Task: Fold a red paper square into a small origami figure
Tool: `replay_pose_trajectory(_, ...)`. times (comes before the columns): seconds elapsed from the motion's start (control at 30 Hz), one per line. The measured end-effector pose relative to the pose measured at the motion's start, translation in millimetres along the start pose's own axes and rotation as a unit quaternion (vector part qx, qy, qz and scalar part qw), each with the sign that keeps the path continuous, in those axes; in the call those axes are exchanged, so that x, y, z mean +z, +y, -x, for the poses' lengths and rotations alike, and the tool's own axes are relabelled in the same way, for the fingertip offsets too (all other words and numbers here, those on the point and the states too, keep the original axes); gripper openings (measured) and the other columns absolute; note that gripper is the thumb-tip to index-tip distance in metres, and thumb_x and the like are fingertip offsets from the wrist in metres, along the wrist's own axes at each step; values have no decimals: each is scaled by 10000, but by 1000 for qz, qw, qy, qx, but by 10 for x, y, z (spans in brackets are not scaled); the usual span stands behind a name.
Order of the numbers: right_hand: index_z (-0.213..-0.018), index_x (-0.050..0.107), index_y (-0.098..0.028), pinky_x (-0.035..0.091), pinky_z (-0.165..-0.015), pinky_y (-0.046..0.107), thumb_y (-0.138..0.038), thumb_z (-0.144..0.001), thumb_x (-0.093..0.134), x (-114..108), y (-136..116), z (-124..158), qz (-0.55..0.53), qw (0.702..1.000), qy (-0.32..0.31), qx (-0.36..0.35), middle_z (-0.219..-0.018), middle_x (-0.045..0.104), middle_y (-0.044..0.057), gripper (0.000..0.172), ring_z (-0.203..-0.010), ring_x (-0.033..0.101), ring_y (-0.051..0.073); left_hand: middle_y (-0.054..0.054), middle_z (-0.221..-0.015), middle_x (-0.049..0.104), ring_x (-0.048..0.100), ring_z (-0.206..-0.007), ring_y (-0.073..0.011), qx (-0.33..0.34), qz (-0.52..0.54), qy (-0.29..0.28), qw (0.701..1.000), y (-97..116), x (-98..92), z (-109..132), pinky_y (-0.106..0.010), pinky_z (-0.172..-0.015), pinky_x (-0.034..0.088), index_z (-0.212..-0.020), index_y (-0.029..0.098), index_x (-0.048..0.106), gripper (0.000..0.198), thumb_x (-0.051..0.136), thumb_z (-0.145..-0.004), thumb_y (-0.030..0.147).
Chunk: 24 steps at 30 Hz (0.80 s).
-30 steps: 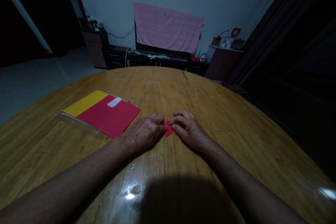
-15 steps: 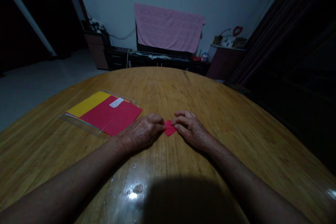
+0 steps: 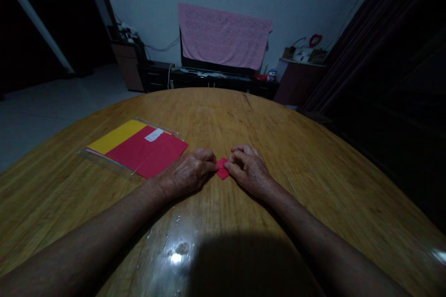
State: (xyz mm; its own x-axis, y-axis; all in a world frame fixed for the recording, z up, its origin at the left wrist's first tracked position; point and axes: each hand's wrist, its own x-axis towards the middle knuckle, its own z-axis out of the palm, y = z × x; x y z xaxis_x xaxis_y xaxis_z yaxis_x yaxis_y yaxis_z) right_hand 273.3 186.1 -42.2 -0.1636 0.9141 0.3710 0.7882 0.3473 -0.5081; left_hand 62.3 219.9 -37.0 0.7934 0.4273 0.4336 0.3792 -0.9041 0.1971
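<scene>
Wooden table [image 3: 216, 116], red paper [image 3: 222, 174] pointing nearward along its long axis, pinched by left hand [image 3: 191, 170], right hand [image 3: 252, 172]

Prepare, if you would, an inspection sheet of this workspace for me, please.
Surface: wooden table, rounded, with glare toward the near side.
Job's things: small red paper, apparently folded, on the table.
Clutter: paper pack, yellow and red showing, left of the red paper.
Hands: left hand and right hand both touch the red paper with their fingers; whether they pinch it is unclear.
Cables: thin cable left of the pink cloth, beyond the table.
Surroundings: dark curtain at right; dim light.
</scene>
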Motion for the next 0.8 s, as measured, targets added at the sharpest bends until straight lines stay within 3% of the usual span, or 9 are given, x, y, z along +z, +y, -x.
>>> replay_pose_trajectory(0.27, -737, 631, -203, 430, -907, 391, -178, -797, 670, -72, 65, -35, -35, 999, -31, 3, -1037, 582, 84, 77, -1015, 545, 225, -98, -895, 674, 636, -819, -185, 21, 5, 34, 999, -63, 45, 21, -295, -682, 532, -952, 151, 717, 273, 446, -946, 187)
replay_pose_trajectory(0.8, -715, 611, -198, 435, -920, 399, -160, -794, 652, -141, 112, -34, -71, 996, -55, -9, -1067, 575, 89, 97, -1051, 556, 226, -107, -846, 681, 640, -754, -181, 24, -4, 88, 996, -47, 45, 21, -289, -637, 543, -859, 126, 709, 255, 462, -920, 141)
